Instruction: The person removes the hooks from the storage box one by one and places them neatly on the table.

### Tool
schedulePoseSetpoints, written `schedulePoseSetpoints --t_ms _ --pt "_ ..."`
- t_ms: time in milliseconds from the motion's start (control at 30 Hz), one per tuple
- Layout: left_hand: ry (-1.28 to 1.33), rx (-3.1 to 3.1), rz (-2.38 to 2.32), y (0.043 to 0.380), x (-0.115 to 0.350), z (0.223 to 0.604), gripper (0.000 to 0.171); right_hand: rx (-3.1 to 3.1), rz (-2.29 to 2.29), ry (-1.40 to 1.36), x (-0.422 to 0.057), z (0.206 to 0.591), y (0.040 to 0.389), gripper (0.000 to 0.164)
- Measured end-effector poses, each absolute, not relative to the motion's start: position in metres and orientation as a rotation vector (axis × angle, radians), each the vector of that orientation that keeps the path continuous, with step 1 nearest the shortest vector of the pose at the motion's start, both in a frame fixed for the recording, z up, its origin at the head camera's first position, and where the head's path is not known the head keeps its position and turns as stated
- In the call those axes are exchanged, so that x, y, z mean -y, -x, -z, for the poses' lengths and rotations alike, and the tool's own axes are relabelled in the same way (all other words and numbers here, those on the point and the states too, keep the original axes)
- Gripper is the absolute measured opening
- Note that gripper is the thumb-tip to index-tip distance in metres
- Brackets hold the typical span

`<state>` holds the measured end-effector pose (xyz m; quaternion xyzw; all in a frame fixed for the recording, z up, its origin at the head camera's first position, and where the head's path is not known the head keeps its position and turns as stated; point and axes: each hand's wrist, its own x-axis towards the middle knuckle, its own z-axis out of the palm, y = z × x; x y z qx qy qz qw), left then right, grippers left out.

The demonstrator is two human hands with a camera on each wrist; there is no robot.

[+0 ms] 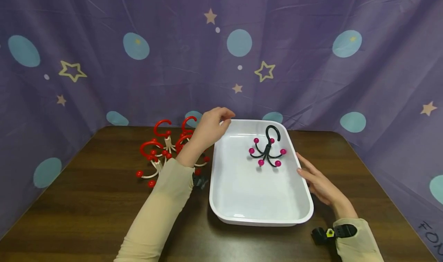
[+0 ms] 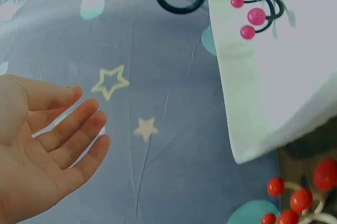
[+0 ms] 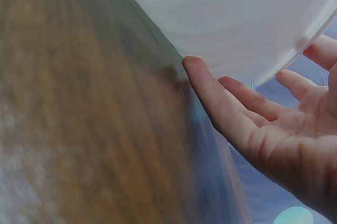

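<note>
A white tray [image 1: 256,200] stands on the table, and inside it a black hook hanger [image 1: 267,149] with pink ball tips stands with its hook up. My left hand [image 1: 212,130] hovers over the tray's far left corner; its fingers are loosely bent with nothing between them, as the left wrist view also shows. My right hand [image 1: 320,183] touches the tray's right side with extended fingers; in the right wrist view its fingertips [image 3: 194,66] lie against the outer wall. Left of the tray are several cream hangers [image 1: 157,166] with red hooks and red ball tips, partly hidden by my left forearm.
The dark wooden table [image 1: 86,200] extends on both sides of the tray. Behind it hangs a purple curtain [image 1: 180,73] with stars and blue spots. A black strap device [image 1: 333,232] sits on my right wrist.
</note>
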<state>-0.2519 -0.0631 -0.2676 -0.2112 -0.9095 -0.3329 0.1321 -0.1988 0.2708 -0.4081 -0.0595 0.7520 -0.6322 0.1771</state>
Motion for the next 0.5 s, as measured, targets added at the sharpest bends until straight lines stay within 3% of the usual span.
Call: schedulePoseSetpoints --t_ms 500 --pt "0.659 2.774 0.965 0.268 0.017 0.276 0.025 -2.145 1.779 0.162 -0.270 0.408 0.198 0.063"
